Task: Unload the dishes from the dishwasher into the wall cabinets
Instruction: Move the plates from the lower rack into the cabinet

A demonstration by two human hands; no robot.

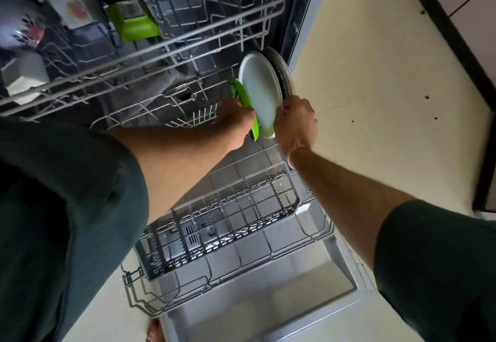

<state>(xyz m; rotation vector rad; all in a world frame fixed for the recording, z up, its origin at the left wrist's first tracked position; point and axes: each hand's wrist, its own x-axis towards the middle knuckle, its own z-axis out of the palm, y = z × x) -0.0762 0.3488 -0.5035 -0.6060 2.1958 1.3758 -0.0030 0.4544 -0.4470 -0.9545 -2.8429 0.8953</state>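
Observation:
Over the pulled-out lower rack (150,112) of the dishwasher, several plates stand on edge. My left hand (236,118) grips a bright green plate (243,100) at its lower edge. A pale white plate (260,92) leans against the green one. My right hand (295,124) pinches its right rim. Behind it stands a patterned plate (281,73) with a dark band, close to the dishwasher's side wall. The fingertips of both hands are hidden behind the plates.
The upper rack (166,46) is pulled out above and holds a green container (134,22), a floral dish (24,27) and white pieces. A grey cutlery basket (222,223) sits on the open door (268,293). Cream floor lies to the right.

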